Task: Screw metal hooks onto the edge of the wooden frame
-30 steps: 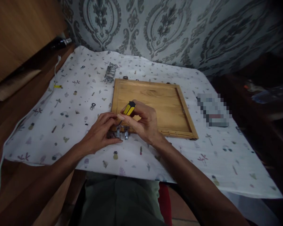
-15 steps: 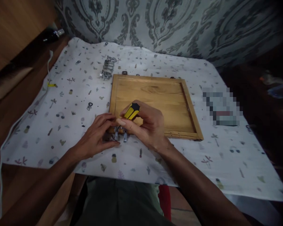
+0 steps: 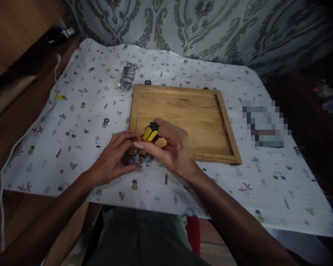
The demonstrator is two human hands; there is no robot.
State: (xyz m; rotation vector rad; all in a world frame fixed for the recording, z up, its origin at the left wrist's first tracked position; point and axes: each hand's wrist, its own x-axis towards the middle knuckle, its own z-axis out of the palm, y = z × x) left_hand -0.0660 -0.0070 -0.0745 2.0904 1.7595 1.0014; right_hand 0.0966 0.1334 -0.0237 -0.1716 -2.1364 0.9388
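Note:
A screwdriver point(image 3: 151, 132) with a yellow and black handle is gripped in my right hand point(image 3: 173, 146), its handle end tilted up. Its tip is hidden by my fingers, over the near left corner of a framed wooden panel point(image 3: 183, 122) that lies flat. At that corner a shiny metal hinge point(image 3: 138, 156) juts past the near edge. My left hand point(image 3: 111, 159) is curled around the hinge and corner, fingers on the frame and thumb along the near side; its exact contact is partly hidden.
Several metal hinges point(image 3: 127, 75) lie in a row beyond the panel's far left corner. A patterned white cloth point(image 3: 80, 147) covers the table. A pixelated object point(image 3: 266, 123) lies at the right. A white cable point(image 3: 24, 138) runs along the left edge, and a patterned wall point(image 3: 199, 29) stands behind.
The screwdriver handle has turned slightly and shifted a little left with my right hand. My left hand stays at the corner. The whole view has moved slightly.

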